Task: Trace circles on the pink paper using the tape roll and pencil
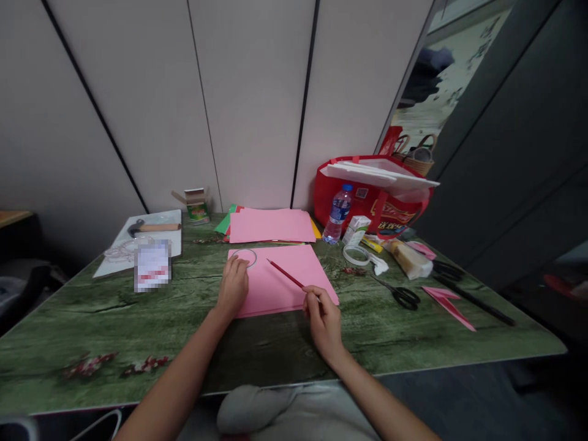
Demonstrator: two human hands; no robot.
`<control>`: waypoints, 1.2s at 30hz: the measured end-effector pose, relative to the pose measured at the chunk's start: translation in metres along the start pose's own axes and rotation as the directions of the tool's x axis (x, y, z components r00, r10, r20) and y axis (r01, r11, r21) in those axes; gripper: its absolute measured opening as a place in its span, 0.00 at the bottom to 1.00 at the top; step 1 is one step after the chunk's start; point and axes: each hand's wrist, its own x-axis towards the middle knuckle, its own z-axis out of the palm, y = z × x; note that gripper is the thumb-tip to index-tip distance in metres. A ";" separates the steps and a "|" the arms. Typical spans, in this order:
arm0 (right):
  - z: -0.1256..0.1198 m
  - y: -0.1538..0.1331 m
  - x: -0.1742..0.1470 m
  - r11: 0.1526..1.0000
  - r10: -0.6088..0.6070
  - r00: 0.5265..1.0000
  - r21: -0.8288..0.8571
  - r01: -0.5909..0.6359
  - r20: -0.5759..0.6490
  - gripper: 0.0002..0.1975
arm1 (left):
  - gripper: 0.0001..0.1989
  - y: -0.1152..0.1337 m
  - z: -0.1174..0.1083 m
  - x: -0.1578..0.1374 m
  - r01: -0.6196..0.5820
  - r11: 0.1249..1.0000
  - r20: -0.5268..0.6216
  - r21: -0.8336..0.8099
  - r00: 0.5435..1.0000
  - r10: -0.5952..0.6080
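Two bare hands work over pink paper on a green wood-patterned table, one at a thin ring, one with a pencil.

The left hand lies at the sheet's left side, its fingers at the near edge of the ring, which rests flat on the paper; whether they pinch it or only press, I cannot tell. The right hand, at the sheet's near right corner, pinches the red pencil near its back end, the point aimed away and toward the ring. Beyond both hands sits a stack of coloured sheets, pink on top. Past the right hand stand a water bottle and a red bag; black-handled scissors lie to its right. Well left of the left hand rests a hammer.
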 end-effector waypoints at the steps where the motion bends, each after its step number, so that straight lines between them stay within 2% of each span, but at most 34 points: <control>1: 0.000 0.000 0.000 1.000 0.000 1.000 0.002 0.000 -0.004 0.11 | 0.16 0.000 0.000 0.000 0.002 1.000 0.000 0.000 1.000 -0.002; 7: -0.001 -0.005 -0.001 1.000 -0.006 1.000 0.013 0.006 -0.008 0.11 | 0.15 0.000 -0.003 -0.001 0.004 1.000 -0.021 -0.006 1.000 -0.004; 12: -0.003 -0.011 0.002 0.997 0.031 0.999 0.068 -0.030 -0.019 0.12 | 0.17 0.012 -0.009 0.002 -0.018 0.999 -0.033 -0.029 0.999 0.017; 16: 0.004 -0.012 0.004 0.990 0.058 0.995 0.123 -0.068 0.080 0.12 | 0.20 0.027 -0.012 0.003 -0.104 0.994 0.016 -0.044 0.994 0.104; 19: 0.011 -0.013 0.003 0.989 0.009 0.980 0.141 -0.038 0.198 0.12 | 0.16 0.033 -0.010 0.001 -0.254 0.966 0.052 -0.055 0.965 0.257; 21: 0.016 -0.014 -0.001 0.991 -0.039 0.965 0.136 0.004 0.259 0.12 | 0.13 0.033 -0.008 -0.001 -0.312 0.948 0.038 -0.064 0.948 0.315; 27: 0.021 -0.018 -0.009 0.991 -0.134 0.929 0.051 0.124 0.346 0.12 | 0.11 0.029 -0.006 -0.001 -0.336 0.939 0.001 -0.070 0.942 0.337; 36: 0.015 -0.021 -0.009 0.993 -0.119 0.921 0.026 0.117 0.370 0.12 | 0.09 0.032 -0.009 -0.001 -0.360 0.930 -0.052 -0.078 0.933 0.356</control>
